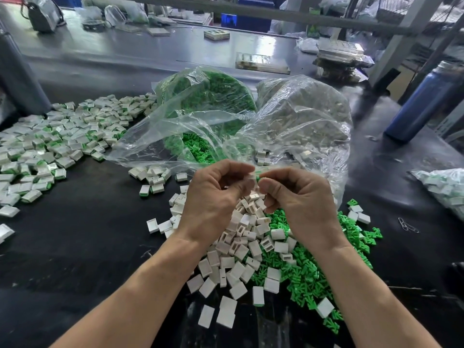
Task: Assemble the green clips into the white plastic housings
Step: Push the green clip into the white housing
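Above the heaped parts, the left hand (213,194) pinches a small white plastic housing (251,177); the right hand (298,197) pinches a green plastic clip (261,174) at its mouth; pushed in crooked, the clip could jam or slip into the pile.

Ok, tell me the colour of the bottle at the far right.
Blue, with a pale cap; the bottle shows in the head view.

A dark desk (82,247) carries loose white housings (233,247) beside green clips (308,267), two clear bags (301,116), a pile of assembled pieces (50,141), a blue bottle (424,101) and paperclips (408,226).
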`<state>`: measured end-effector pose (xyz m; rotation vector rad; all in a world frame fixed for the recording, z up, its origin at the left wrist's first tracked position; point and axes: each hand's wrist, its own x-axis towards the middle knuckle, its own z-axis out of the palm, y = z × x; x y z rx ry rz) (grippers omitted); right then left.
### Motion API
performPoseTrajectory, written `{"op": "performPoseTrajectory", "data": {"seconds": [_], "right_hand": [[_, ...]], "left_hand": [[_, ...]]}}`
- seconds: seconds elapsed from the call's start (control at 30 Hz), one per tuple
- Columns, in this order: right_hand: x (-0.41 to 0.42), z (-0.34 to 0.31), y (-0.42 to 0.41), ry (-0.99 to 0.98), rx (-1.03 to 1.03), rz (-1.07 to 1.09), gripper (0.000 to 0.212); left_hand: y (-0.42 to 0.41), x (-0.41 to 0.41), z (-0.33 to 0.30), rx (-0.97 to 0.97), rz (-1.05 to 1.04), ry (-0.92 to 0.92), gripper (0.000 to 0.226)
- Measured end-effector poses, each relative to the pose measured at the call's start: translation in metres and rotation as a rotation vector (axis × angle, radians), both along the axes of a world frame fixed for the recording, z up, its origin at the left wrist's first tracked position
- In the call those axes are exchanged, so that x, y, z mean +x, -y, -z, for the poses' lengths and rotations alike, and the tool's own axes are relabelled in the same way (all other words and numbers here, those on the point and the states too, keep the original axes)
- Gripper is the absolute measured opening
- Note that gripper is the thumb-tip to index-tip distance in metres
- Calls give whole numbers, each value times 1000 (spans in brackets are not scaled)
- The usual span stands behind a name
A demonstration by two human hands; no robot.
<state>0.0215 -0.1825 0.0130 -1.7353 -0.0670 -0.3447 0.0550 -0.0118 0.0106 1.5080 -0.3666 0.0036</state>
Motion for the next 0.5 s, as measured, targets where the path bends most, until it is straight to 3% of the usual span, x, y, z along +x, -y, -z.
{"op": "performPoseTrajectory", "data": {"seconds": [0.27, 0.5], "right_hand": [[-1, 0, 1, 9, -118, 39, 9], [-3, 0, -2, 35, -231, 85, 15]], "left_hand": [[-2, 1, 2, 57, 28, 46, 13], [-1, 2, 3, 175, -22, 125, 20]]}}
